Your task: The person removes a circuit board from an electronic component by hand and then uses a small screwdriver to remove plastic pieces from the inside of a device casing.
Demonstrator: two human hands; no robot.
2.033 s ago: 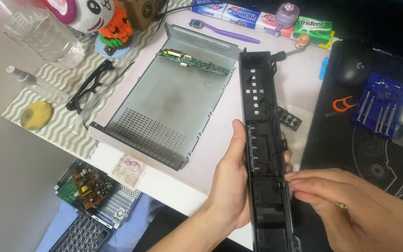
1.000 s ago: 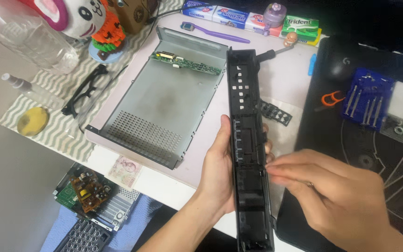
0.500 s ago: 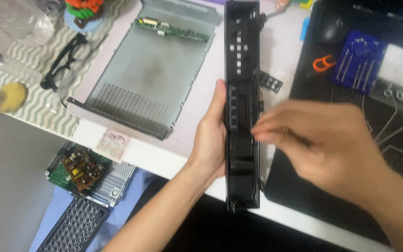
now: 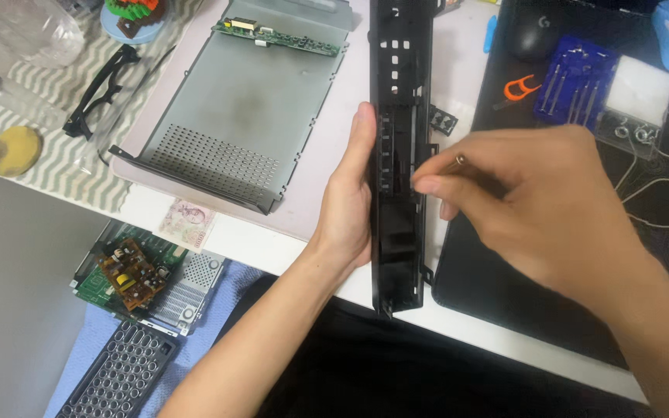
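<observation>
A long black plastic panel [image 4: 400,93] with slots runs upright down the middle of the view. My left hand [image 4: 350,197] grips its left edge near the middle, thumb on top. My right hand [image 4: 528,205] is on the panel's right side, fingers pinched on a thin tool with a metal tip [image 4: 457,161] whose end touches the panel's inner face. A grey metal chassis tray [image 4: 234,108] with a green circuit strip [image 4: 276,37] at its far end lies on the white table left of the panel.
A black mat [image 4: 505,271] lies at right with a blue screwdriver set [image 4: 578,81], an orange pry tool [image 4: 519,89], a mouse [image 4: 532,35] and a small black part [image 4: 443,121]. Black glasses [image 4: 98,89] sit at left. A circuit board [image 4: 129,271] and grille [image 4: 114,375] rest below.
The view has drifted so everything sits higher in frame. My right hand moved from the panel's lower part up to its middle and now pinches a thin tool against it.
</observation>
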